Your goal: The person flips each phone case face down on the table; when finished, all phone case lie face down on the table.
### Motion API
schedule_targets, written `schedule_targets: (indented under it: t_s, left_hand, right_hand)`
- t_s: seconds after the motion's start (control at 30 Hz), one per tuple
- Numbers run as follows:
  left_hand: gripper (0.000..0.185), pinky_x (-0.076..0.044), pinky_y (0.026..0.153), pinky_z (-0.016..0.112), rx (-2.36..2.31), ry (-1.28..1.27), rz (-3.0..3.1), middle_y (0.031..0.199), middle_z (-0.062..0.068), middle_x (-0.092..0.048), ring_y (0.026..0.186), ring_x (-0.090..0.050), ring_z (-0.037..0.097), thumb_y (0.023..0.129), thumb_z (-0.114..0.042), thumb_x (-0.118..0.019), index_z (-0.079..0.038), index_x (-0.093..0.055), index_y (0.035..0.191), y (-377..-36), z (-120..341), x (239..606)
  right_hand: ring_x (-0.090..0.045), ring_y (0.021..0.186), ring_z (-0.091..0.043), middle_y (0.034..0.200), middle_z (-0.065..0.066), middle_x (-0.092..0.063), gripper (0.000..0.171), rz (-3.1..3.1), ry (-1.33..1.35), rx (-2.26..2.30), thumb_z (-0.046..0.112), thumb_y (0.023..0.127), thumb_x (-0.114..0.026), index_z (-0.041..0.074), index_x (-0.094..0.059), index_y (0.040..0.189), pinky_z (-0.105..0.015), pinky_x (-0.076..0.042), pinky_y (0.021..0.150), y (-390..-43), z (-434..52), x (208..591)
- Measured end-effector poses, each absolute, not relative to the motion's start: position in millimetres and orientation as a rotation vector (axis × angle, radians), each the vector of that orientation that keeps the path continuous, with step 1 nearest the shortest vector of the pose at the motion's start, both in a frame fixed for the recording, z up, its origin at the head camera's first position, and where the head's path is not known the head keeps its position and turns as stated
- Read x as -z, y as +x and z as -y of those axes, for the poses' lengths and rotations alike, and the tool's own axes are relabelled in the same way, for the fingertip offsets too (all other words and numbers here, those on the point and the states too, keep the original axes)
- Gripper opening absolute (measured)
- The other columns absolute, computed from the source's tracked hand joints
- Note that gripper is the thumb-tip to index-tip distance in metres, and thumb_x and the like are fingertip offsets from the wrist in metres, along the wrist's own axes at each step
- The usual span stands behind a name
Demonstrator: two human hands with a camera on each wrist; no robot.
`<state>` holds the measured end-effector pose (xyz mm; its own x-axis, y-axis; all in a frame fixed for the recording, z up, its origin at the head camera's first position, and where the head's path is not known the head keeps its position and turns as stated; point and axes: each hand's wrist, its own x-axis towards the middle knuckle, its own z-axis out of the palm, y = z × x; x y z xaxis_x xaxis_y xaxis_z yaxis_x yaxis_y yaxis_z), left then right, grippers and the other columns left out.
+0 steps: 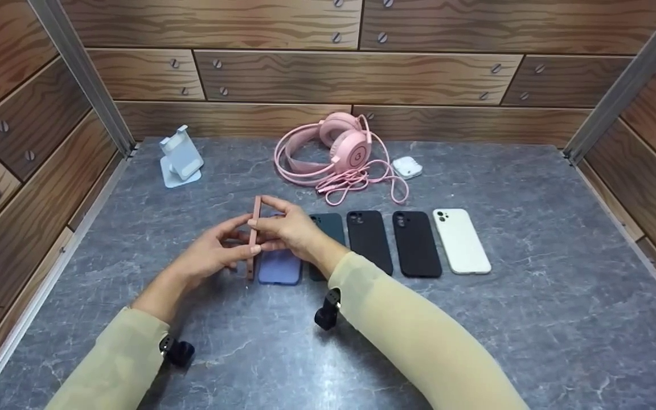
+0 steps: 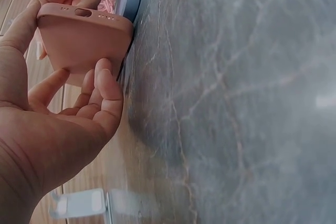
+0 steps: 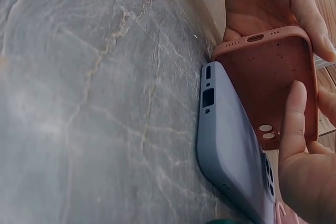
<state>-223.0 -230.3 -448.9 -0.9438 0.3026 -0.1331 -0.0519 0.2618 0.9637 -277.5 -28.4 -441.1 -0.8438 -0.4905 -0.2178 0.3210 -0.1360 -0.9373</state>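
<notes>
Both hands hold a brownish-pink phone case (image 2: 86, 40) that stands on its long edge. My left hand (image 1: 208, 253) grips it from the left, thumb on the upper edge and fingers against its back. From the other side my right hand (image 1: 294, 228) pinches its upper edge, one finger reaching into the hollow inside, as the right wrist view shows. Camera holes show at the case's far end. Right beside it lies a lavender phone case (image 3: 231, 124), back side up, partly under my right hand in the head view.
Rightward in a row lie a dark green case (image 1: 328, 222), two black cases (image 1: 369, 242) and a white case (image 1: 462, 242). Behind them are pink headphones (image 1: 351, 145) with a coiled cable and a small white case (image 1: 408, 167). A light blue phone stand (image 1: 183, 156) is at back left.
</notes>
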Motion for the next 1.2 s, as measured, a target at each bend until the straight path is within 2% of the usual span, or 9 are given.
schedule_targets:
  t_s: [0.3,0.5,0.67,0.83,0.97,1.07,1.2]
  left_hand:
    - [0.077,-0.052,0.075,0.034,-1.716,0.219,-2.268,0.138,0.022,-0.061,0.107,-0.064,0.026,0.099,-0.025,-0.078,-0.011,-0.040,0.164,-224,230,450]
    - [0.073,-0.052,0.076,0.034,-1.679,0.170,-2.305,0.134,0.020,-0.063,0.102,-0.062,0.023,0.101,-0.032,-0.076,-0.010,-0.044,0.162,-225,232,452]
    - [0.068,-0.052,0.075,0.033,-1.720,0.159,-2.292,0.134,0.020,-0.064,0.104,-0.063,0.024,0.102,-0.032,-0.075,-0.010,-0.047,0.160,-225,235,454]
    - [0.071,-0.055,0.078,0.034,-1.762,0.117,-2.295,0.138,0.023,-0.062,0.108,-0.064,0.024,0.102,-0.033,-0.074,-0.008,-0.044,0.162,-226,242,457]
    - [0.072,-0.054,0.073,0.031,-1.794,0.083,-2.312,0.138,0.024,-0.063,0.104,-0.065,0.021,0.101,-0.029,-0.077,-0.008,-0.045,0.161,-226,243,457]
    - [0.069,-0.052,0.069,0.030,-1.805,0.047,-2.369,0.132,0.024,-0.065,0.100,-0.065,0.019,0.099,-0.024,-0.079,-0.007,-0.049,0.159,-226,243,456]
    - [0.067,-0.053,0.070,0.028,-1.805,-0.034,-2.467,0.124,0.022,-0.065,0.098,-0.065,0.019,0.097,-0.018,-0.081,-0.004,-0.052,0.156,-226,244,453]
  right_hand:
    - [-0.074,0.077,-0.022,0.118,-0.022,-0.073,0.079,-1.667,-0.147,2.004,-0.002,0.094,-0.076,0.012,-0.041,0.164,-0.033,-0.063,0.069,-278,29,437]
    - [-0.071,0.071,-0.019,0.107,-0.018,-0.075,0.077,-1.690,-0.119,2.013,-0.005,0.092,-0.072,0.011,-0.044,0.162,-0.030,-0.061,0.064,-278,31,435]
    - [-0.069,0.067,-0.016,0.096,-0.014,-0.074,0.077,-1.685,-0.138,2.044,-0.005,0.091,-0.072,0.011,-0.044,0.162,-0.027,-0.060,0.062,-277,30,435]
    - [-0.067,0.068,-0.013,0.098,-0.013,-0.073,0.075,-1.632,-0.189,2.095,-0.005,0.093,-0.070,0.011,-0.045,0.162,-0.024,-0.058,0.062,-276,28,435]
    - [-0.067,0.068,-0.012,0.093,-0.009,-0.073,0.076,-1.597,-0.215,2.104,-0.007,0.094,-0.069,0.011,-0.043,0.163,-0.023,-0.057,0.062,-277,26,437]
    - [-0.066,0.067,-0.013,0.089,-0.007,-0.073,0.075,-1.608,-0.217,2.101,-0.007,0.094,-0.069,0.008,-0.042,0.163,-0.024,-0.058,0.062,-278,25,439]
    - [-0.066,0.065,-0.013,0.085,-0.006,-0.070,0.070,-1.726,-0.235,2.034,-0.008,0.096,-0.070,0.005,-0.045,0.160,-0.025,-0.059,0.062,-278,25,440]
